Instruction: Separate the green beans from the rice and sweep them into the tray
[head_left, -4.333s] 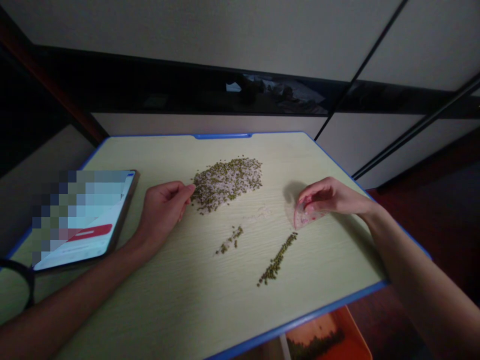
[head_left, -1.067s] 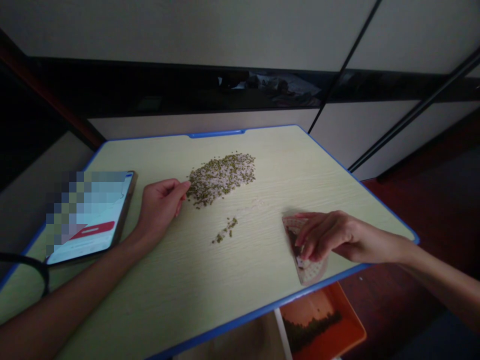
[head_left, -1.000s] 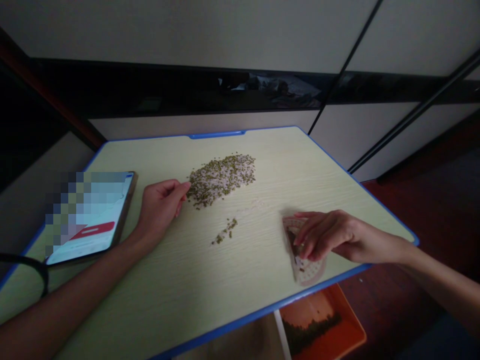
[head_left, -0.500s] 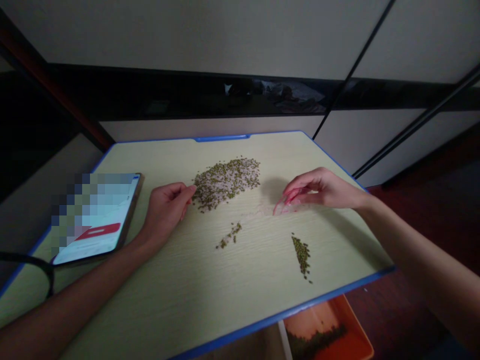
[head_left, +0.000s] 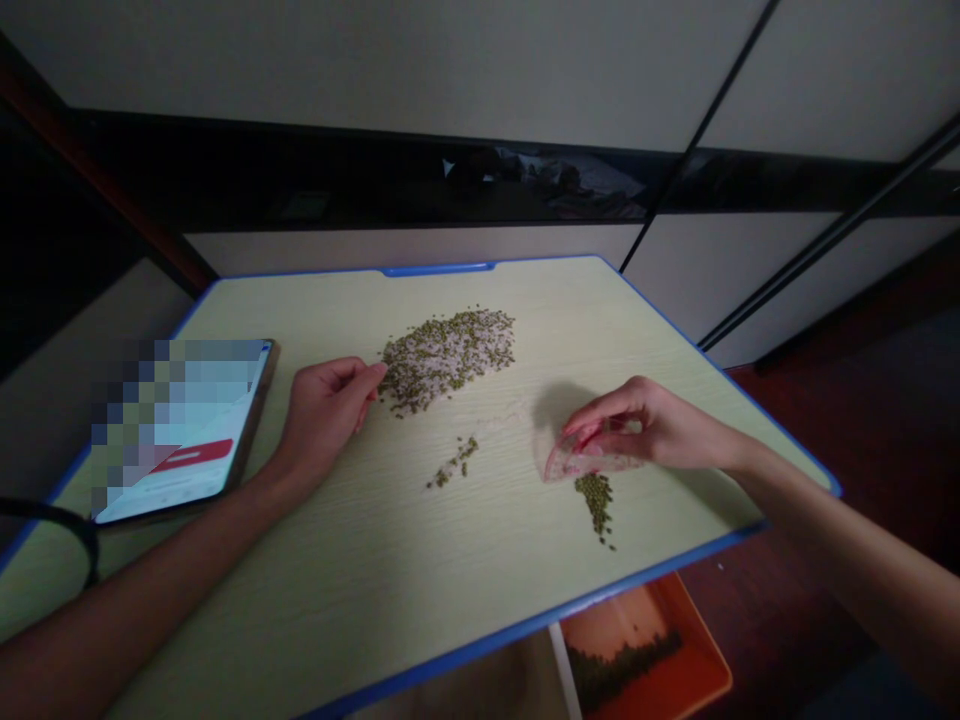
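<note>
My right hand (head_left: 626,428) pinches a clear plastic protractor (head_left: 559,465) with pink markings, standing on edge against the tabletop. Its lower edge touches the top of a small heap of green mung beans (head_left: 596,495). My left hand (head_left: 330,405) is closed, thumb against the fingers, at the left edge of a large pile of mung beans mixed with pale grains (head_left: 450,355). Whatever its fingertips may hold is hidden. Between the hands lies a short streak of beans and pale grains (head_left: 454,463).
The pale board table (head_left: 315,600) has a blue rim. A tablet or phone with a lit screen (head_left: 202,410) lies at the left, near a black cable (head_left: 82,530). Below the front edge are an orange bin (head_left: 690,650) holding green beans and a pale container (head_left: 510,680).
My right hand has brought the protractor toward me, down to the top of the small bean heap. My left hand stays at the large pile. The view has shifted slightly.
</note>
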